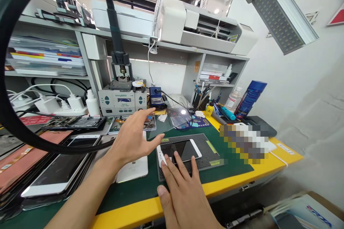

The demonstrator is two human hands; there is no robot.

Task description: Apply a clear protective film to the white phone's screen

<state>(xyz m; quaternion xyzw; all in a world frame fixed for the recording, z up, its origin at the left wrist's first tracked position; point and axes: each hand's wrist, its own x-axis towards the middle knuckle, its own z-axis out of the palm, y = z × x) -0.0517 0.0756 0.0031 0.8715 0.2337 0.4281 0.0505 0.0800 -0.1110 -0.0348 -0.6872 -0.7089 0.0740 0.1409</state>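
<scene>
A smartphone (181,149) with a white frame and dark screen lies face up on a grey perforated pad (209,154). My right hand (182,186) reaches over its near edge, fingers spread and fingertips at the screen. By the index fingertip, at the phone's left end, is a small white piece (161,157) that looks like tissue; whether the fingers press it I cannot tell. To the left, my left hand (133,137) hovers with fingers stretched and thumb apart, holding nothing visible. Partly under it, a white phone back (134,170) lies on the green mat (233,164).
Stacked phones and screen parts (61,166) cover the left side. Behind stand a hot-air station (122,102) and a soldering iron stand (157,96). A thick black cable (9,89) loops across the left foreground. Tools (201,96), a bottle (233,99) and a blue can (251,96) stand at right.
</scene>
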